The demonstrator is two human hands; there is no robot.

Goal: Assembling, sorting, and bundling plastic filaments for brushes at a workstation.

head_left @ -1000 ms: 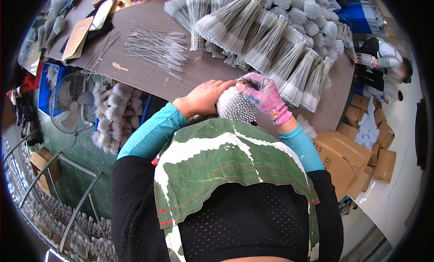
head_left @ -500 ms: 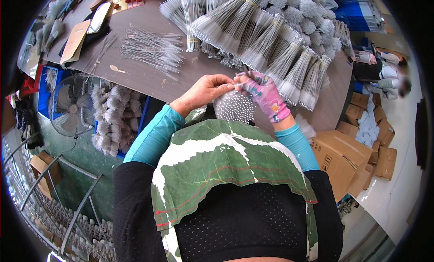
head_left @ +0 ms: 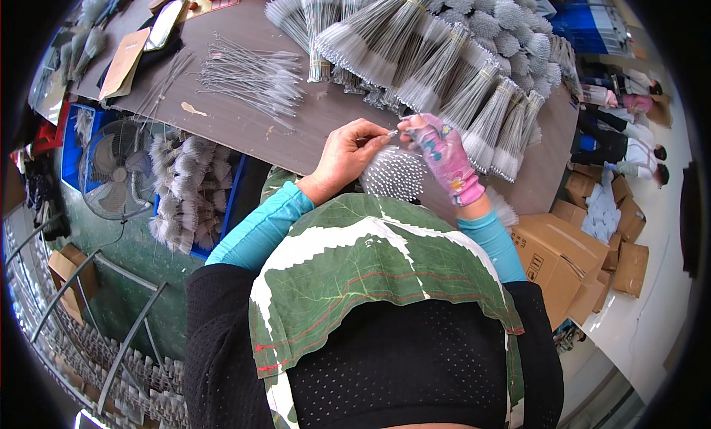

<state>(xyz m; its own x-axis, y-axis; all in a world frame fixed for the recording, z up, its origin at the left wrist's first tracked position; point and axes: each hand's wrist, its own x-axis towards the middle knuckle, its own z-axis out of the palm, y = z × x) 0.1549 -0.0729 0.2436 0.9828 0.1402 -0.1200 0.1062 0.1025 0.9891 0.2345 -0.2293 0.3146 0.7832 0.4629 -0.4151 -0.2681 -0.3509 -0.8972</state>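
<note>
Centre frame, at brown table edge (head_left: 244, 129): holding round bundle of white-bristled wire brushes (head_left: 392, 173) bristle-ends up between both hands. Bare left hand (head_left: 348, 155) cupping bundle's left side, thumb and forefinger pinching one thin wire stem at the top. Right hand in pink patterned fingerless glove (head_left: 443, 158) curling round the right side, fingertips pressing together on the same stem (contact partly hidden). Probably handling light, springy; bristles soft, wires bendable, loose stems apt to slip; gripping best low around the stems. Banded brush bundles (head_left: 444, 81) lying upper centre.

Just below the grip, the bundle of thin wire brushes (head_left: 392, 173) looks metallic with fuzzy white bristles. The right hand (head_left: 444, 158) wears a patterned cloth glove; the counter (head_left: 244, 125) beyond is matt brown board.
</note>
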